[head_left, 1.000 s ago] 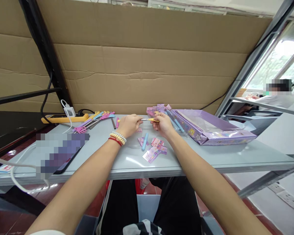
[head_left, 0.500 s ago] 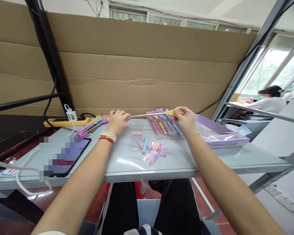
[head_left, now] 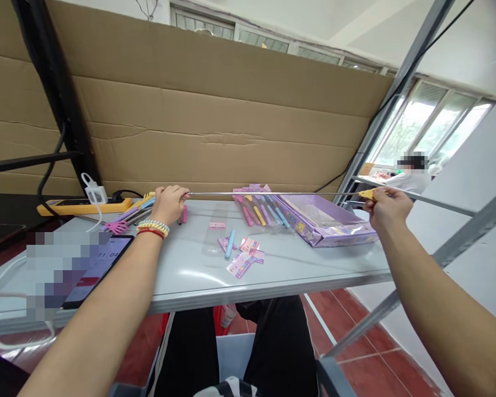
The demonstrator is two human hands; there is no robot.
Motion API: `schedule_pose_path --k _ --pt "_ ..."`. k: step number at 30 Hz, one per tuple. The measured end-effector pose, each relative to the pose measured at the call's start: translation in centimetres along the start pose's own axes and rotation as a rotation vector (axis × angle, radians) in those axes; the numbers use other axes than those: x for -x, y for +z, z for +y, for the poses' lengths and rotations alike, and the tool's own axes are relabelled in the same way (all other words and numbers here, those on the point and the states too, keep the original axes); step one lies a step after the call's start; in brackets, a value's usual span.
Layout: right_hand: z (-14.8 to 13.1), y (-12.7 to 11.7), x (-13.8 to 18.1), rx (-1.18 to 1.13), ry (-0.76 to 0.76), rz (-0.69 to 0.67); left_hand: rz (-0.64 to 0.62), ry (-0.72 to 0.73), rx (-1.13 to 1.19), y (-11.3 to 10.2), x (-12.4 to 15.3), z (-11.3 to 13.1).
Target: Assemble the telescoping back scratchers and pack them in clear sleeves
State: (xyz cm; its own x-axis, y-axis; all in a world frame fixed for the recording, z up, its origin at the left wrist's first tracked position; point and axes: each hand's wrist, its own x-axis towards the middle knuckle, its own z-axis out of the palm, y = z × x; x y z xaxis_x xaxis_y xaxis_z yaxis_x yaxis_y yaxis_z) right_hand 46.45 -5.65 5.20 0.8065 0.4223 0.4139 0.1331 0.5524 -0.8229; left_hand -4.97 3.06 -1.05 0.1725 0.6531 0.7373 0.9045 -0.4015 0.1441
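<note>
A telescopic back scratcher [head_left: 215,193] is stretched level above the table, its thin metal rod drawn out long. My left hand [head_left: 170,204] is closed around one end of it. On the other side, my right hand [head_left: 391,207] pinches the yellow head, partly covered by the fingers. Under the rod lie several packed back scratchers [head_left: 258,209] with pink, yellow, purple and blue handles. Nearer me is a loose light-blue handle piece [head_left: 230,243] beside small printed cards [head_left: 243,259]. More back scratchers [head_left: 118,226] are piled left of my left hand.
A purple open box [head_left: 326,234] with clear plastic stands right of the packs. At left are a phone [head_left: 103,270], a yellow power strip [head_left: 82,207] and white cables. Cardboard [head_left: 210,110] walls the back. Beyond the metal frame, another person [head_left: 411,176] sits.
My hands have moved apart, the right one far to the right. The rod between them has become much longer. The whole view has shifted to the right.
</note>
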Motion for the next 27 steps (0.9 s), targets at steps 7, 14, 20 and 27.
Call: schedule_pose_path --k 7,14,20,27 --pt "-0.3 2.1 3.5 0.144 0.027 -0.223 -0.136 0.164 0.030 0.3 -0.4 2.9" --pt "1.0 11.1 19.9 0.051 0.038 -0.779 -0.017 0.322 -0.054 0.8 1.8 12.6" --pt "2.8 11.5 23.1 -0.111 0.214 -0.887 -0.039 0.429 -0.038 0.5 1.5 11.4" --pt "2.3 6.5 12.9 -0.077 0.142 -0.515 0.041 0.206 0.002 0.3 -0.4 6.9"
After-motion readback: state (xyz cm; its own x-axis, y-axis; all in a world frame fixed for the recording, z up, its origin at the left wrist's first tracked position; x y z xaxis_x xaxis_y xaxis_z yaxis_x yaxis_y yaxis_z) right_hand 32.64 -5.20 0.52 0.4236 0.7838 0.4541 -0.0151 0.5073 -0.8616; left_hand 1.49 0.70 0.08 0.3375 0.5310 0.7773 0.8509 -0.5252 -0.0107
